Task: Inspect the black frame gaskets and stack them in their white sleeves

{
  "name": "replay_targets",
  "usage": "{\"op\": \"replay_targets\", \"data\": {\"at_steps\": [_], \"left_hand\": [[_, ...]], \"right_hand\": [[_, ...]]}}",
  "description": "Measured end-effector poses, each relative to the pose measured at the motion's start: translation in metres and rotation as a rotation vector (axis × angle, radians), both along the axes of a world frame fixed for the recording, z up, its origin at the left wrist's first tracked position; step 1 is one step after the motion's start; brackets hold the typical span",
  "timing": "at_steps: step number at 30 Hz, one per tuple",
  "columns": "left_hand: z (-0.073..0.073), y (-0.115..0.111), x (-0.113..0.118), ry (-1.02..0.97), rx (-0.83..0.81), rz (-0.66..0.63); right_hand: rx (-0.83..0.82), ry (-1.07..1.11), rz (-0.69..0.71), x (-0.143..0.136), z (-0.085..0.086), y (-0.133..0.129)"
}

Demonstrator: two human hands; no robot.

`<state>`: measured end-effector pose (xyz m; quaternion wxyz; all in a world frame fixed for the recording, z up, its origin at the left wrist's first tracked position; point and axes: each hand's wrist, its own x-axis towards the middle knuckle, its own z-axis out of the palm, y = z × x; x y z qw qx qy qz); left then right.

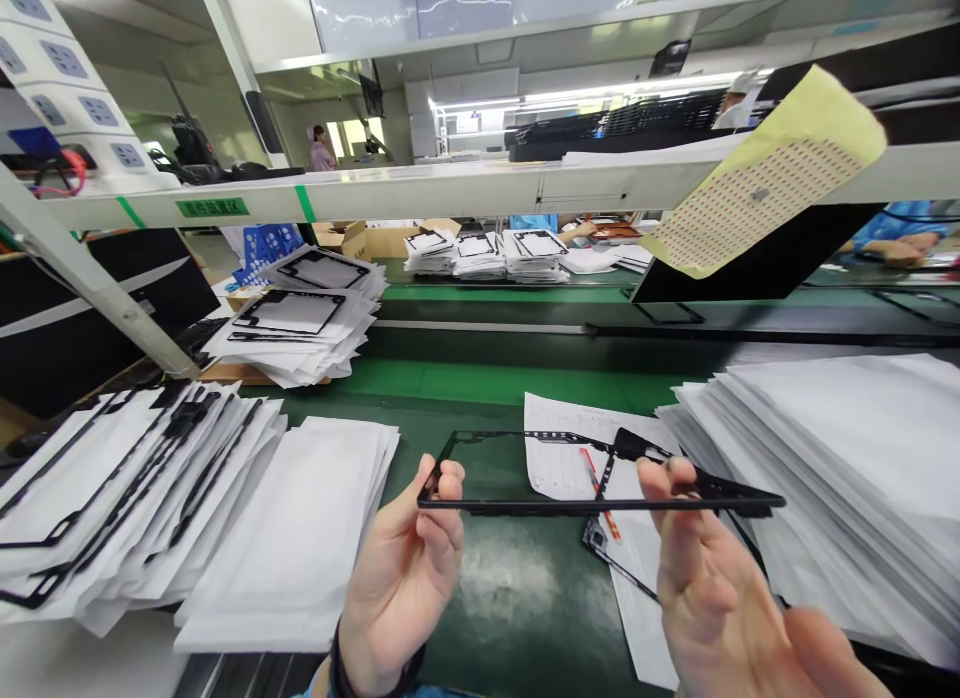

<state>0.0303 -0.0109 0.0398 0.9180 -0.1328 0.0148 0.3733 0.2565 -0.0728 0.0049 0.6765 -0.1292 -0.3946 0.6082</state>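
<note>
A thin black rectangular frame point(555, 505) is held up above the green work surface, seen nearly edge-on. My left hand point(412, 558) grips its left end between thumb and fingers. Near the right end, my right hand point(705, 568) has its fingers closed on the same frame. Beneath it lie a printed sheet point(551, 458), a red and white pen-like item point(611, 523) and another black frame piece point(596, 538) on white paper.
Stacked white sheets point(862, 458) rise at the right. On the left are white sheets with black frames point(112, 478) and a plain white pile point(300, 518). A white shelf beam point(465, 188) crosses above, with a yellow sticker sheet point(765, 188) hanging from it.
</note>
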Motion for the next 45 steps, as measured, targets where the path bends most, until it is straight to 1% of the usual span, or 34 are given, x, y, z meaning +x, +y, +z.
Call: {"op": "replay_targets", "data": {"at_steps": [3,5,6,8,9,10,11,13,15,16,18,22,26,29,35,39,45], "left_hand": [[-0.001,0.000,-0.001,-0.001,0.004,0.001],[0.002,0.000,0.000,0.055,-0.043,0.034],[0.004,0.000,0.002,0.121,-0.086,0.064],[0.009,-0.001,0.009,0.326,-0.178,0.143],[0.011,-0.002,0.014,0.443,-0.193,0.185],[0.012,-0.004,0.020,0.550,-0.167,0.223],[0.012,-0.006,0.026,0.628,-0.092,0.260],[0.011,-0.011,0.037,0.714,0.145,0.329],[0.008,-0.015,0.045,0.759,0.359,0.422],[0.007,-0.017,0.046,0.786,0.430,0.477],[0.006,-0.019,0.046,0.860,0.511,0.569],[0.009,-0.020,0.037,1.002,0.599,0.664],[0.010,-0.020,0.029,1.105,0.555,0.850],[0.008,-0.019,0.025,1.152,0.536,0.950],[0.003,-0.018,0.018,1.181,0.519,1.029],[0.002,-0.016,0.017,1.160,0.491,1.109],[0.000,-0.014,0.014,1.163,0.365,1.190]], "right_hand": [[-0.146,0.039,0.040,-0.001,0.015,-0.008],[-0.217,0.066,0.046,-0.003,0.023,-0.010],[-0.209,0.090,0.047,-0.004,0.025,-0.009],[-0.111,0.138,0.040,-0.008,0.026,-0.001],[-0.055,0.147,0.028,-0.011,0.025,0.005],[-0.010,0.142,0.013,-0.015,0.024,0.012],[0.014,0.127,-0.006,-0.020,0.024,0.019],[-0.025,0.081,-0.004,-0.031,0.025,0.029],[-0.102,0.060,0.068,-0.041,0.029,0.034],[-0.123,0.069,0.118,-0.046,0.031,0.034],[-0.130,0.115,0.228,-0.051,0.034,0.031],[-0.082,0.271,0.375,-0.048,0.031,0.023],[-0.076,0.394,0.410,-0.043,0.029,0.021],[-0.091,0.431,0.417,-0.042,0.032,0.020],[-0.108,0.504,0.477,-0.044,0.032,0.021],[-0.170,0.553,0.493,-0.042,0.031,0.022],[-0.202,0.599,0.483,-0.037,0.029,0.021]]}}
